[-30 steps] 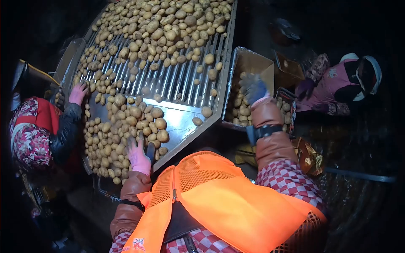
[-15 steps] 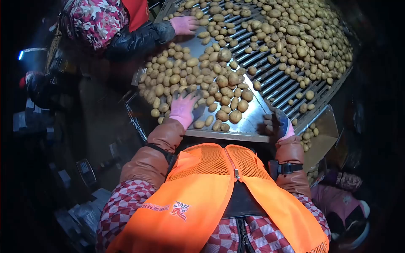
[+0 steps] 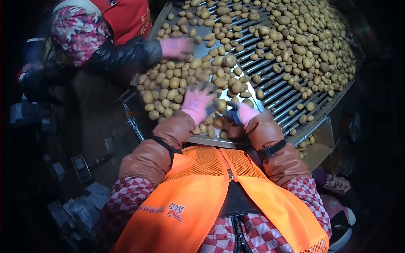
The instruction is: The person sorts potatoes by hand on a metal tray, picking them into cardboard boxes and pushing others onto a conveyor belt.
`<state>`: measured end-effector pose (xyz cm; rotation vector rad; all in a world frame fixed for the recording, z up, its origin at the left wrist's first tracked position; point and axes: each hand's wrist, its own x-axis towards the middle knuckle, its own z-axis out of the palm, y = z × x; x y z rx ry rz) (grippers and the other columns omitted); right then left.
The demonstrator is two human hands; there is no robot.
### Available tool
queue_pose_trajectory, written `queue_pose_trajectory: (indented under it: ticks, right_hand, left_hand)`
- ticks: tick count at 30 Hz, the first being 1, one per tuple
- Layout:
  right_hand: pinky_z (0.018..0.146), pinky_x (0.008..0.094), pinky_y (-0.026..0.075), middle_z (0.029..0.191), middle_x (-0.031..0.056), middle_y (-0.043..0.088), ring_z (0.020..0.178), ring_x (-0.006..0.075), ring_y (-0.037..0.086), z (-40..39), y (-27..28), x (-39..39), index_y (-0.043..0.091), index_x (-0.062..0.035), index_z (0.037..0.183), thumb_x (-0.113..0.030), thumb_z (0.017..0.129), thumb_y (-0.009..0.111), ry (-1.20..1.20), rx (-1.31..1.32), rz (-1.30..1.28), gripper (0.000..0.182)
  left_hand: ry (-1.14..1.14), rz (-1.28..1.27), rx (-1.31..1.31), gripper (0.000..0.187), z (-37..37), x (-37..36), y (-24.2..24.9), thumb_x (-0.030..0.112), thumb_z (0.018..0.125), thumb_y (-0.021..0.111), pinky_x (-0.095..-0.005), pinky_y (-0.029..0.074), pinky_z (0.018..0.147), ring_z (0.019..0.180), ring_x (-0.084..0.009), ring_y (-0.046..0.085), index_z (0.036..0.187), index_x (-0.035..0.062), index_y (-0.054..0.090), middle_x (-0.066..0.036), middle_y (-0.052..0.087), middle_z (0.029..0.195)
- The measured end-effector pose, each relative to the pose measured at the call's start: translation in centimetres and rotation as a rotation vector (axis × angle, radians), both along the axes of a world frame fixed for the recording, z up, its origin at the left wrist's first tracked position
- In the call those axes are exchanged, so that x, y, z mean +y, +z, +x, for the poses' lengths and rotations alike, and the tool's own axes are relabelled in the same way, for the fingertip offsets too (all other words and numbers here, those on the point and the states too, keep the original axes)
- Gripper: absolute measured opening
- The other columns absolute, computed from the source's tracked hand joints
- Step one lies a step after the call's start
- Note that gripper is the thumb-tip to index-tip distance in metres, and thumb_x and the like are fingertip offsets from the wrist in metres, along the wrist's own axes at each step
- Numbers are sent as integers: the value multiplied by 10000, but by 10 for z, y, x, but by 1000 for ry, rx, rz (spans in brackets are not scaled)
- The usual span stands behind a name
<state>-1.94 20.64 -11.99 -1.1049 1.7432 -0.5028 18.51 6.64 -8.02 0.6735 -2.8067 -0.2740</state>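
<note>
My left hand, in a pink glove with dark fingertips, lies with its fingers spread over potatoes on the metal sorting surface. Close to its right is my right hand, gloved in pink and dark material, turned inward with its fingers toward a few potatoes near the front edge. Shadow and blur hide how far those fingers are curled and whether they hold a potato. Between the two hands a potato shows.
A large potato heap covers the far right of the slatted rack. At upper left, another person's pink-gloved hand reaches over potatoes. A cardboard box with potatoes stands below the right edge. Another person is partly visible at lower right.
My right hand has moved left from the right front corner to the potatoes beside my left hand. My left hand has shifted slightly right. The other person's hand has moved down and left.
</note>
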Motion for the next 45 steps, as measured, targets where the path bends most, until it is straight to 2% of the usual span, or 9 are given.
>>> queue_pose_trajectory:
  ticks: [6, 12, 16, 22, 24, 27, 29, 42, 45]
  right_hand:
    - [820, 348, 552, 1130, 154, 736, 921, 212, 703, -66, 66, -106, 590, -57, 1369, -309, 912, 748, -621, -68, -258, 545]
    - [1046, 423, 480, 1357, 208, 613, 1248, 338, 605, -54, 46, -154, 479, -87, 1479, -422, 880, 699, -208, 496, -163, 721]
    - [996, 451, 533, 1389, 136, 593, 1283, 280, 580, -74, 51, -113, 470, -86, 1480, -152, 942, 651, -561, -1230, -296, 571]
    - [996, 450, 544, 1413, 174, 561, 1226, 300, 606, -58, 63, -35, 445, -38, 1484, -235, 988, 646, -341, -831, -708, 570]
    - [1068, 484, 494, 1487, 174, 497, 1313, 341, 547, -57, 48, -13, 445, -71, 1486, -338, 967, 681, -557, -1898, -496, 630]
    - [1003, 427, 548, 1356, 163, 567, 1206, 320, 609, -53, 25, 25, 461, -40, 1444, -285, 965, 679, -590, -1010, -723, 581]
    - [887, 358, 584, 1194, 139, 651, 1066, 281, 670, -51, 38, 61, 531, -57, 1378, -331, 969, 665, -744, -1508, -654, 510]
    - [593, 240, 550, 1170, 104, 676, 941, 198, 695, -68, 13, 363, 595, -99, 1323, -289, 914, 733, -1672, -1051, -1058, 472]
    - [785, 292, 567, 1100, 82, 648, 966, 185, 636, -63, -83, 462, 592, -63, 1268, -123, 861, 809, -1545, 798, -664, 464]
  left_hand:
    - [237, 87, -53, 276, 59, -27, -25, 325, 860, 696, -482, 397, 1081, 1252, -340, 557, 1041, 124, 754, -128, 649, 1298]
    - [244, 130, 119, 251, 42, -28, 4, 195, 842, 694, -468, 446, 1029, 1154, -354, 624, 1051, 63, 738, -162, 702, 1160]
    - [138, 123, 198, 291, 12, -66, 7, 135, 855, 664, -468, 446, 1035, 1137, -378, 626, 1126, 45, 720, -177, 700, 1160]
    - [216, -7, 132, 408, -65, -82, -20, 371, 941, 623, -507, 397, 1096, 1303, -469, 478, 1234, 97, 695, -200, 573, 1397]
    - [192, -104, 26, 427, -67, -37, -11, 395, 946, 615, -520, 346, 1154, 1385, -524, 365, 1278, 134, 681, -169, 543, 1453]
    - [70, -42, -127, 478, -46, 14, -2, 442, 965, 562, -537, 257, 1205, 1436, -535, 259, 1317, 135, 662, -149, 499, 1501]
    - [105, 9, -159, 492, -27, 33, -10, 409, 964, 567, -531, 254, 1211, 1444, -537, 259, 1377, 144, 613, -136, 496, 1508]
    - [153, -150, -122, 581, -36, 59, -44, 444, 996, 525, -542, 250, 1197, 1449, -481, 299, 1446, 78, 531, -156, 415, 1572]
    - [197, -183, -214, 585, -39, 57, -44, 433, 1006, 514, -529, 261, 1197, 1472, -478, 264, 1525, 173, 439, -136, 393, 1588]
